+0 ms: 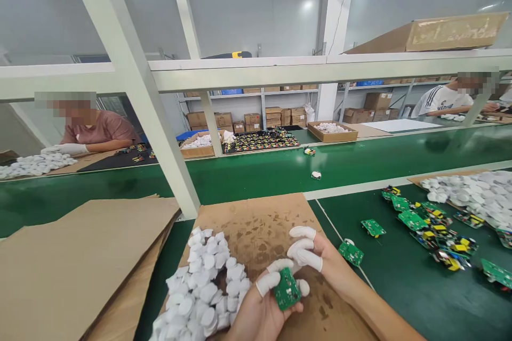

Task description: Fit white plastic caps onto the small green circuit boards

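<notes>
Green square circuit board (287,290) grasped by white-capped fingers (269,283) of left hand (262,306), lower centre, right hand (323,258) released just beside, lettering (455,104) on white shirt (440,99), upper right, illegible

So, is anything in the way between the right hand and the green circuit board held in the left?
No separate object visibly stands between the right hand and the green circuit board. Only the left hand, its white-covered fingertips at the board's edges, might partly obstruct.
</notes>
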{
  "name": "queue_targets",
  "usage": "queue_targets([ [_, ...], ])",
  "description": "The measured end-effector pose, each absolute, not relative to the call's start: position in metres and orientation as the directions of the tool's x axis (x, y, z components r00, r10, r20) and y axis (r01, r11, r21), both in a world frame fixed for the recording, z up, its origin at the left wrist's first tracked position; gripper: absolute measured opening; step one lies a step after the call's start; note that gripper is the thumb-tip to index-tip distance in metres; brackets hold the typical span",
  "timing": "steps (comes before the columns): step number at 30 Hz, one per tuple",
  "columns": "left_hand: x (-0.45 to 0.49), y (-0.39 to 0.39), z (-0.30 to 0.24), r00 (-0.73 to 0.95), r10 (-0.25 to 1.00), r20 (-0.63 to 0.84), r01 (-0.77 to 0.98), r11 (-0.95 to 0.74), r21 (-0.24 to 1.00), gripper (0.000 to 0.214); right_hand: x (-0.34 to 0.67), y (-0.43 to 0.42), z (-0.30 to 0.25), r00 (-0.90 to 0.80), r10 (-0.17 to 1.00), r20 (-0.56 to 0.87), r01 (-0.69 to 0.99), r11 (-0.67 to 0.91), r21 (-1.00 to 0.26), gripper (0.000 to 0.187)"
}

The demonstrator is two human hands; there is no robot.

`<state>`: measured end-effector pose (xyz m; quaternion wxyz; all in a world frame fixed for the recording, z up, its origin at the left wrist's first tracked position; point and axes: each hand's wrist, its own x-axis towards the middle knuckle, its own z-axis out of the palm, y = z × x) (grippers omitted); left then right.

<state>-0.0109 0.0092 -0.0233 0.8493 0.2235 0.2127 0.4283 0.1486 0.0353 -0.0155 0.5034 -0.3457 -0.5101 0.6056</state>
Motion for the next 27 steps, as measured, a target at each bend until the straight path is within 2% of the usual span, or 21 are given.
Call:
queue_targets([
  [2, -0.010, 0.010, -0.026, 0.565, 0.820, -0.097, -0.653, 0.516, 0.554, 0.020, 0.147, 0.034, -0.018, -0.296, 0.948, 0.116, -0.218, 0.051, -0.975, 0.026],
  [4, -0.011, 0.009, -0.025, 0.586, 0.808, -0.061, -0.647, 0.511, 0.566, 0.022, 0.146, 0.034, -0.020, -0.291, 0.940, 0.177, -0.135, 0.142, -0.981, 0.023],
  [6, -0.012, 0.008, -0.021, 0.591, 0.804, -0.061, -0.635, 0.511, 0.579, 0.023, 0.146, 0.033, -0.021, -0.279, 0.934, 0.222, -0.015, 0.227, -0.974, 0.027],
  [9, -0.014, 0.005, -0.013, 0.579, 0.812, -0.073, -0.634, 0.505, 0.585, 0.023, 0.146, 0.030, -0.018, -0.305, 0.927, 0.217, 0.113, 0.261, -0.959, 0.033],
  [14, -0.014, 0.003, -0.004, 0.622, 0.781, -0.060, -0.611, 0.531, 0.587, 0.028, 0.145, 0.029, -0.017, -0.418, 0.897, 0.143, 0.062, 0.185, -0.981, 0.039],
  [18, -0.016, 0.003, -0.001, 0.642, 0.763, -0.074, -0.579, 0.547, 0.605, 0.037, 0.147, 0.036, -0.021, -0.313, 0.937, 0.155, 0.124, 0.202, -0.972, 0.025],
  [20, -0.018, 0.003, -0.001, 0.600, 0.795, -0.092, -0.589, 0.517, 0.621, 0.048, 0.150, 0.040, -0.022, -0.188, 0.968, 0.167, 0.084, 0.185, -0.979, 0.027],
  [23, -0.022, 0.001, 0.001, 0.575, 0.802, -0.161, -0.513, 0.507, 0.692, 0.057, 0.155, 0.044, -0.022, -0.011, 0.993, 0.118, -0.102, 0.116, -0.988, 0.041],
  [27, -0.021, -0.003, 0.003, 0.610, 0.760, -0.225, -0.331, 0.502, 0.799, 0.054, 0.157, 0.044, -0.019, -0.014, 1.000, -0.007, -0.318, -0.011, -0.948, 0.043],
])
